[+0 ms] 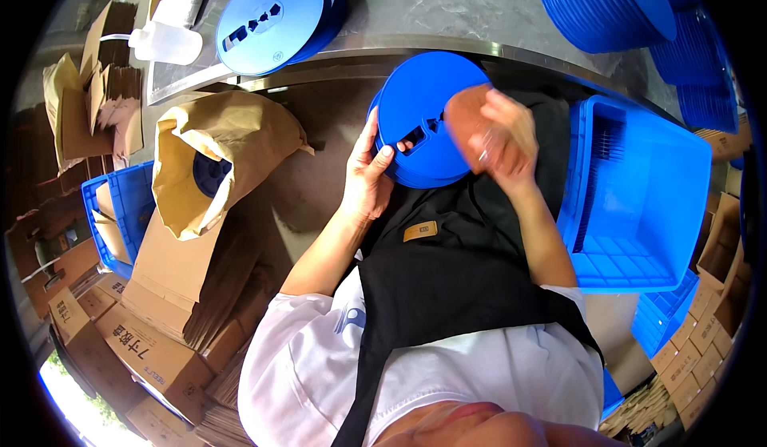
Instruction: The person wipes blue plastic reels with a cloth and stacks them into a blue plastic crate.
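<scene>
In front of my lap, my left hand (369, 177) grips a blue plastic reel (431, 79) by its left edge. Its thumb lies on the face, and fingertips show through a cut-out. A second blue rim peeks out behind, so it may be more than one disc. My right hand (513, 139) is closed on a flat reddish-brown pad (465, 119), held against or just over the reel's right side. Motion blurs the pad, and whether it touches the reel I cannot tell.
More blue reels (276, 23) lie on the grey table (431, 7), with tall stacks (603, 11) at its right. White bottles (165, 43) stand at the left. A brown paper bag (240, 139) holds a dark reel. A blue crate (651, 207) is at my right; cardboard boxes (152, 359) fill the lower left.
</scene>
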`<state>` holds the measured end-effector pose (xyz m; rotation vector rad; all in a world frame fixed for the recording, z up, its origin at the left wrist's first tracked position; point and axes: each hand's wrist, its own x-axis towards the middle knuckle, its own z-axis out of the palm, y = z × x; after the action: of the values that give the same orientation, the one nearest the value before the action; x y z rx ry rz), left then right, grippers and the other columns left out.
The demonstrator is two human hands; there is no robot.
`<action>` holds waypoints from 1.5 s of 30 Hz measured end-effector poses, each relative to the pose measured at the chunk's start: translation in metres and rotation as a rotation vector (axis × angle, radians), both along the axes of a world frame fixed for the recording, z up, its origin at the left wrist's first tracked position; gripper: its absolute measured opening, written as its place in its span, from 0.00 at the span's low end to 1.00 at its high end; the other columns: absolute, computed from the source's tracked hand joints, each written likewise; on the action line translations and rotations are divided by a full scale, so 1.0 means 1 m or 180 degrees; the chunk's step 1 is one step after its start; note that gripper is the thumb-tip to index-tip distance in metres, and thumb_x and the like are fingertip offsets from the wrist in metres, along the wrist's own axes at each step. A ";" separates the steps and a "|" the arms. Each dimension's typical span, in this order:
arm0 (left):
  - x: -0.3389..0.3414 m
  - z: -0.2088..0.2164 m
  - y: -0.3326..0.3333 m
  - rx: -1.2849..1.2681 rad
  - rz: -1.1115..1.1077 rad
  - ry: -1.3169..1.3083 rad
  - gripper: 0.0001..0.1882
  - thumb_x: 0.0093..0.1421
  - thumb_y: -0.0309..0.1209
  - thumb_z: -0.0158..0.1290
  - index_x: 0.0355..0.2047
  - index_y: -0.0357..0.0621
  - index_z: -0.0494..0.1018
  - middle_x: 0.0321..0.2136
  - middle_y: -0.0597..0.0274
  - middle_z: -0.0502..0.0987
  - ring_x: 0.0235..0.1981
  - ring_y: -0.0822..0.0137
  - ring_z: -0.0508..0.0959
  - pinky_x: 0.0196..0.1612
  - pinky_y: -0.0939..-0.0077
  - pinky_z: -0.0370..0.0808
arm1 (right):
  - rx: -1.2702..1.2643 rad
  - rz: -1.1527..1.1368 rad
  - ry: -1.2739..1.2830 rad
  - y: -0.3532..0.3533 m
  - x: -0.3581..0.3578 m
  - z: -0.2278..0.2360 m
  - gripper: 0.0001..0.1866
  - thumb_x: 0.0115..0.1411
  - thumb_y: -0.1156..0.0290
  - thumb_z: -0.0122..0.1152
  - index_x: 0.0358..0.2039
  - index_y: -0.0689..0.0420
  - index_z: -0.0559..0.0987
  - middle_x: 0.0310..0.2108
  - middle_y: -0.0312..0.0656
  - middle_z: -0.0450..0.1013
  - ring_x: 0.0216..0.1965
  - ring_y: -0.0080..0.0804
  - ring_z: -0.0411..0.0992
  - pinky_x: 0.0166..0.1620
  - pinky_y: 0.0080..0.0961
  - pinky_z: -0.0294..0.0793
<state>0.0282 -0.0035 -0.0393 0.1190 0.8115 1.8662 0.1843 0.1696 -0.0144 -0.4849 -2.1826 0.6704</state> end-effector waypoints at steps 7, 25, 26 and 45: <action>0.002 0.003 0.009 -0.0156 -0.0076 0.0087 0.32 0.60 0.27 0.51 0.64 0.46 0.52 0.44 0.58 0.71 0.44 0.64 0.72 0.54 0.67 0.67 | 0.0024 0.0121 -0.0180 0.006 -0.076 0.004 0.27 0.35 0.74 0.69 0.41 0.54 0.75 0.49 0.41 0.71 0.51 0.39 0.68 0.52 0.34 0.66; -0.006 0.007 0.020 -0.0118 -0.0003 0.0194 0.32 0.57 0.21 0.54 0.60 0.48 0.56 0.45 0.61 0.70 0.40 0.68 0.73 0.50 0.70 0.72 | -0.4215 -0.0843 0.1861 0.026 0.002 0.003 0.16 0.61 0.70 0.56 0.47 0.66 0.73 0.47 0.40 0.71 0.49 0.27 0.70 0.53 0.22 0.66; -0.006 0.010 0.023 -0.0190 -0.0008 0.0292 0.32 0.56 0.19 0.54 0.59 0.49 0.57 0.44 0.60 0.70 0.40 0.66 0.74 0.51 0.69 0.72 | -0.4314 -0.0728 0.2101 0.024 0.002 0.009 0.17 0.62 0.69 0.55 0.47 0.65 0.73 0.48 0.40 0.71 0.49 0.28 0.70 0.53 0.23 0.67; 0.001 0.000 0.028 0.0592 -0.0433 0.0269 0.19 0.61 0.37 0.52 0.49 0.41 0.68 0.43 0.57 0.74 0.47 0.64 0.74 0.51 0.72 0.71 | -0.0098 0.1122 0.0134 -0.056 -0.137 0.063 0.20 0.42 0.73 0.66 0.38 0.57 0.74 0.45 0.46 0.72 0.46 0.46 0.69 0.50 0.35 0.67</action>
<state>0.0293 0.0244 -0.0397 0.3636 0.6686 1.8140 0.0469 0.1133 0.0483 -0.0977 -2.2412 0.8940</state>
